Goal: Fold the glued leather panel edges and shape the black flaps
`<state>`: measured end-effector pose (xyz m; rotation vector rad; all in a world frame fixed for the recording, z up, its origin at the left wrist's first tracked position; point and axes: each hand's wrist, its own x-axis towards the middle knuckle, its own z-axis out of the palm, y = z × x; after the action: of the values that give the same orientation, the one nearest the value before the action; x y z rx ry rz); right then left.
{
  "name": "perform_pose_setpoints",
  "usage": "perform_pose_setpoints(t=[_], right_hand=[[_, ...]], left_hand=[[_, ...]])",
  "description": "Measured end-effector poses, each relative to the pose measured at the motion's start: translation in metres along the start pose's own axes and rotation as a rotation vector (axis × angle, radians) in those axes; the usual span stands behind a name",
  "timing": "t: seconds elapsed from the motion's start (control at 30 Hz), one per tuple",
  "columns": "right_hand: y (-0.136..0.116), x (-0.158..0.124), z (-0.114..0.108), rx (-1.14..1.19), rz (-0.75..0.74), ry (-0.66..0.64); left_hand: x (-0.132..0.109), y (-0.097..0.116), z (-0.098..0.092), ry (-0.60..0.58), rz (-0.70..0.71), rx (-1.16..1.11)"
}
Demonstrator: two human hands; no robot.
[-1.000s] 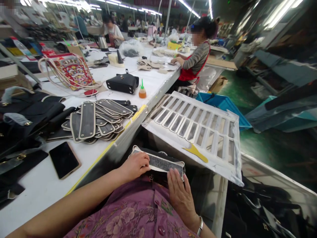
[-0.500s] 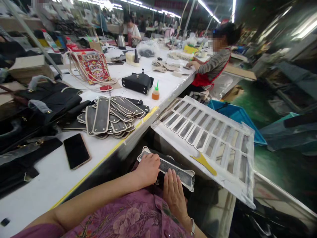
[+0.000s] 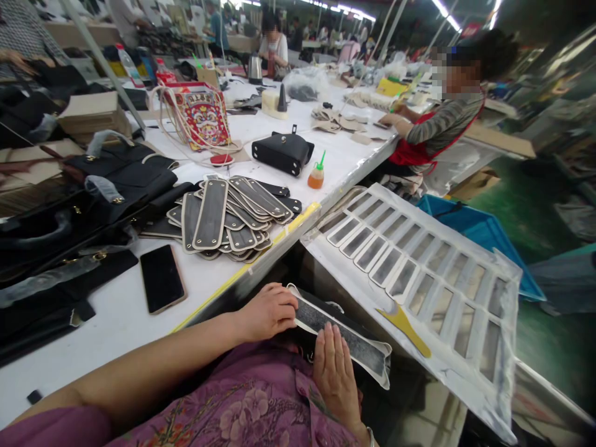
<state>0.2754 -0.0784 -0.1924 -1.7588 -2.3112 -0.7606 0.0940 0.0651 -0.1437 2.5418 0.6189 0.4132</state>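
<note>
On my lap lies a black handbag (image 3: 302,341), its long narrow face turned up. That face is a dark grey panel (image 3: 367,352) with a pale glue-like border and flared corners at the right end. My left hand (image 3: 271,312) is curled over the panel's left end, gripping the bag there; its fingertips are partly hidden. My right hand (image 3: 336,367) lies flat, fingers straight and together, against the near long edge of the panel. To the right, a white board (image 3: 459,372) carries several dark strips (image 3: 401,275) with pale edges and a yellow scraper (image 3: 407,329).
Left on the white table (image 3: 112,335) are a phone (image 3: 162,279), a pile of riveted panels (image 3: 212,214) and black bags (image 3: 130,167). Farther back stand a small black bag (image 3: 282,152) and a glue bottle (image 3: 316,177). A co-worker (image 3: 447,124) sits beyond a blue crate (image 3: 484,236).
The camera view has turned left, so the scene sits farther right. My left hand has slid toward the panel's left end, baring more of it. My right hand remains flat on the panel.
</note>
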Motion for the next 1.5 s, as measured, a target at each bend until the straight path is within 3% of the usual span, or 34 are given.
perform_pose_setpoints(t=[0.4,0.7,0.83,0.97,1.07,1.1,1.2,1.27,1.3,1.33,1.37,1.5], right_hand=[[-0.011,0.025,0.015,0.054,-0.095,-0.044],[-0.019,0.054,0.013,0.206,-0.079,-0.039],[-0.029,0.069,0.019,0.275,-0.102,-0.011],[-0.03,0.075,0.014,0.384,-0.089,-0.005],[0.008,0.063,-0.013,0.686,0.027,-0.093],[0.031,0.053,-0.023,0.82,0.163,-0.149],[0.116,0.005,-0.034,0.928,0.738,0.087],[0.169,-0.035,-0.016,0.724,0.992,0.087],[0.189,-0.055,-0.001,0.589,1.043,-0.04],[0.205,-0.072,0.016,0.462,1.018,-0.238],[0.215,-0.086,0.033,0.434,0.996,-0.312],[0.229,-0.114,0.089,0.35,0.903,-0.448]], left_hand=[[0.006,0.017,0.007,0.098,-0.229,-0.003],[-0.011,0.004,0.011,0.31,-0.366,-0.214],[-0.015,-0.004,0.013,0.314,-0.45,-0.368],[-0.018,-0.002,0.019,0.332,-0.49,-0.383],[-0.018,0.006,0.018,0.281,-0.486,-0.317],[-0.017,0.01,0.016,0.261,-0.46,-0.26],[-0.009,0.024,0.008,0.214,-0.315,-0.024],[0.002,0.033,0.005,0.162,-0.206,0.125],[0.008,0.037,0.005,0.113,-0.155,0.18],[0.015,0.042,0.007,0.048,-0.109,0.215],[0.022,0.045,0.01,-0.028,-0.07,0.233],[0.054,0.06,0.039,-0.351,-0.007,0.208]])
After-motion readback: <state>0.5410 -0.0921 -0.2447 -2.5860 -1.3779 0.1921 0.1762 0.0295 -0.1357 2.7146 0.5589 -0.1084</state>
